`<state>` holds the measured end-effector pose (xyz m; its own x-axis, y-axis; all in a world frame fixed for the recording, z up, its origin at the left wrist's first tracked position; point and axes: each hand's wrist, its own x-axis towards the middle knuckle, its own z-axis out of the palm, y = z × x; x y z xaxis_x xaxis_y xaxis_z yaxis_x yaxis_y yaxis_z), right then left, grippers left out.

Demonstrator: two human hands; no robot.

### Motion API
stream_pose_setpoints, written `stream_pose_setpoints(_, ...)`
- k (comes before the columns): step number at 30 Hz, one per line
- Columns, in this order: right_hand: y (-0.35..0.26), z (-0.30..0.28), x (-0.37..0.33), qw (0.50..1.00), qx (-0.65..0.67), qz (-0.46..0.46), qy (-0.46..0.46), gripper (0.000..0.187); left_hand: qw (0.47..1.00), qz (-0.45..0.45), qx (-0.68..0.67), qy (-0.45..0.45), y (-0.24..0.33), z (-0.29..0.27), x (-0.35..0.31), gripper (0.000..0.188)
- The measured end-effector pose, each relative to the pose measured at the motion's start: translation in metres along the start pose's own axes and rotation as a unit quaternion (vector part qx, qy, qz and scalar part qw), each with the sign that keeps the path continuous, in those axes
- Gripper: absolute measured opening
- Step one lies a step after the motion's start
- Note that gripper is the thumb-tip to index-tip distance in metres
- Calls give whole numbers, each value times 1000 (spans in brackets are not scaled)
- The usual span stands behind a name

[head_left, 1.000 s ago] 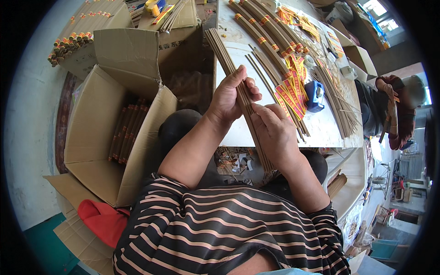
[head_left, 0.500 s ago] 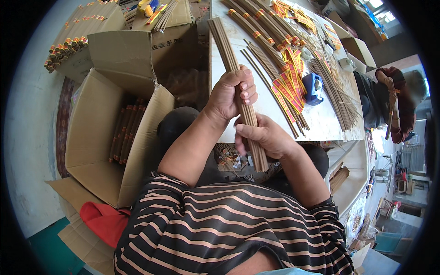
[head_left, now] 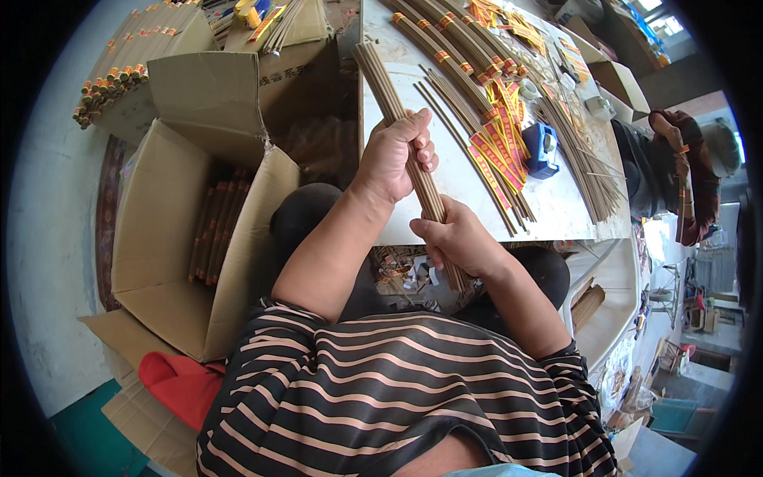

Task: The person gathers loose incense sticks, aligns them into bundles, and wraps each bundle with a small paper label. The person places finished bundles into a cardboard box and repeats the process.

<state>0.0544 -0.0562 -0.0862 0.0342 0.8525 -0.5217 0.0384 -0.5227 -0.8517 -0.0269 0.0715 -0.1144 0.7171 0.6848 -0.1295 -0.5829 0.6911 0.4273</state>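
A bundle of thin brown incense sticks [head_left: 427, 192] slants over the near edge of the white table [head_left: 560, 219], its upper end pointing away and left. My left hand [head_left: 396, 157] is closed around its middle, with the thumb along the front. Lower down, my right hand [head_left: 462, 241] wraps the bundle near its bottom end, and some of its fingers are hidden. No band shows on these sticks. Just right of my hands lie some loose sticks [head_left: 465, 147], red and yellow paper labels [head_left: 501, 147] and a blue tape dispenser [head_left: 543, 149].
Several banded bundles [head_left: 449, 60] lie farther back on the table, and more loose sticks [head_left: 584, 171] spread at its right. An open cardboard box [head_left: 163, 238] with banded bundles inside stands at my left. Stacked bundles [head_left: 147, 44] fill the far left. A co-worker [head_left: 691, 175] is at the right.
My right hand has closed more fully around the lower part of the bundle. The sticks' upper end has shifted slightly left and down. The co-worker at the right has moved a little.
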Motion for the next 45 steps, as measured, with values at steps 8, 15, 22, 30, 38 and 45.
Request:
stream_pose_setpoints(8,14,-11,21,957,-40,-272,91,24,924,204,309,-95,14,78,-29,22)
stream_pose_setpoints(15,19,-37,54,885,-81,-417,189,38,840,220,468,-162,-15,73,-7,19)
stream_pose_setpoints(22,14,-35,55,903,-110,-393,135,52,801,260,519,-145,-14,77,-15,17)
stream_pose_setpoints(30,19,-41,52,909,-58,-396,116,25,794,266,537,-104,-25,77,-3,19)
stream_pose_setpoints(38,-16,-28,7,975,-9,-219,40,25,946,138,280,-93,2,73,-11,23)
stream_pose_setpoints(45,2,-9,-11,970,223,-24,-88,18,996,-39,36,-71,-5,30,-13,18)
